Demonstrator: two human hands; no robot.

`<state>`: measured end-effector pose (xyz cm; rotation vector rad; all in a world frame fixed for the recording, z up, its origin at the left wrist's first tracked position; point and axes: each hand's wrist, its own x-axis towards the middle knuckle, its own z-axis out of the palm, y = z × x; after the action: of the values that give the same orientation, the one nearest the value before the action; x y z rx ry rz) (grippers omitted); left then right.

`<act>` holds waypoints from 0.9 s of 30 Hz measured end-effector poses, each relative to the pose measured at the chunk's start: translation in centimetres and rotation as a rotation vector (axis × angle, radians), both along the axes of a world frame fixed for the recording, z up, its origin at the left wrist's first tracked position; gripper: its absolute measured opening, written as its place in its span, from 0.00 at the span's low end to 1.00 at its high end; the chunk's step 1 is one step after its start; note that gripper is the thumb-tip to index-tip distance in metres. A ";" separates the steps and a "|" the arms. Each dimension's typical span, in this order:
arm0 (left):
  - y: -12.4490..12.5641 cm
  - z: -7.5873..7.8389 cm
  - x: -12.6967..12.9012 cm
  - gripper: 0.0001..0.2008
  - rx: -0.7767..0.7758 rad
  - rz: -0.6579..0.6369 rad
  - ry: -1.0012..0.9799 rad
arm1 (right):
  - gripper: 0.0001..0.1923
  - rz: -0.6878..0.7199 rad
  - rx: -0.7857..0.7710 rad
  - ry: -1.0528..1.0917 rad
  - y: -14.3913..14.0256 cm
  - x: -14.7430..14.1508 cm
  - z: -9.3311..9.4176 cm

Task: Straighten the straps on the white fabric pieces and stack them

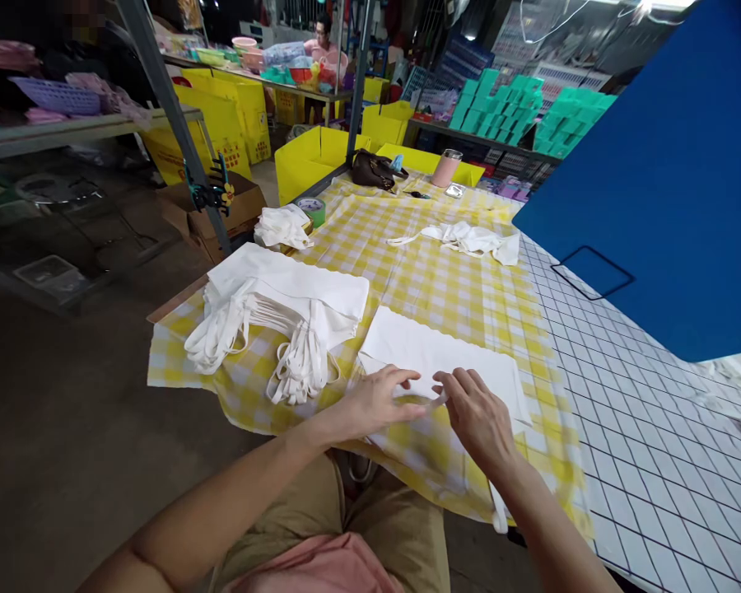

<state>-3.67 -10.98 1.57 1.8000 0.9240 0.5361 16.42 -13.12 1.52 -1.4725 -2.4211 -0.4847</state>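
At the table's near edge, the left hand (379,401) presses flat on a white cloth tote bag (445,362) to hold it still while the right hand (478,416) pinches its strap, beside the stack of finished bags (277,309) near the left edge.
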 end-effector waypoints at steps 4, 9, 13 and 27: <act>0.3 0.8 2.4 0.29 -0.240 -0.010 -0.136 | 0.12 0.016 0.027 -0.042 -0.3 -0.9 0.0; 0.1 0.3 3.3 0.27 -0.327 0.082 -0.130 | 0.11 0.026 0.018 0.005 -1.2 -0.6 0.1; -0.2 0.1 3.5 0.25 -0.446 0.086 -0.135 | 0.13 0.018 0.040 0.066 -1.6 -0.9 0.1; -0.8 -0.4 1.4 0.17 -0.434 -0.083 -0.410 | 0.20 0.060 -0.999 0.930 -1.9 -0.9 2.2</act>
<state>-2.28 -11.73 1.20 1.2693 0.6201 0.5740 15.55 -14.99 3.70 -1.3843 -1.8728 1.3122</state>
